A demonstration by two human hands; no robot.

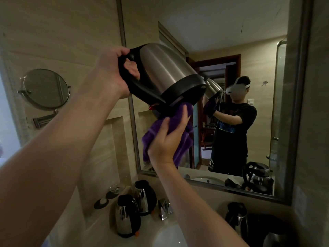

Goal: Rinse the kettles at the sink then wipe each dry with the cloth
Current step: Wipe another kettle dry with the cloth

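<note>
While lifted: the steel kettle (pixel 167 68) is held high in front of the wall mirror (pixel 249 41), tipped over so its black base faces down and to the right.
Left hand: the left hand (pixel 114 72) has its fingers curled through the kettle's black handle (pixel 131 81) and grips it firmly.
Right hand: the right hand (pixel 169 138) clutches the purple cloth (pixel 160 129), thumb on the near side and fingers wrapped behind the bunched fabric.
Cloth position: the top of the cloth is pushed up against the underside of the kettle's base; the rest hangs loose below the hand.
Other kettles, left: two steel kettles with black lids stand upright on the worktop (pixel 110 207) left of the sink (pixel 170 236), the nearer kettle (pixel 127 216) just in front of the farther kettle (pixel 145 197).
Other kettles, right: a dark kettle (pixel 236 218) stands on the right side of the sink, with another rounded kettle body (pixel 276 237) near it at the bottom corner, dim and hard to make out.
Tap: a chrome tap (pixel 164 208) sits behind the basin, just right of the farther kettle.
Small items: a glass (pixel 116 188) and a round dark dish (pixel 101 203) lie near the wall at the back left of the worktop.
Wall: a round shaving mirror (pixel 45 88) on a bracket hangs on the tiled wall at the left.
Reflection: the mirror shows a person in a dark shirt with a headset, arms raised, holding the kettle and cloth.
</note>
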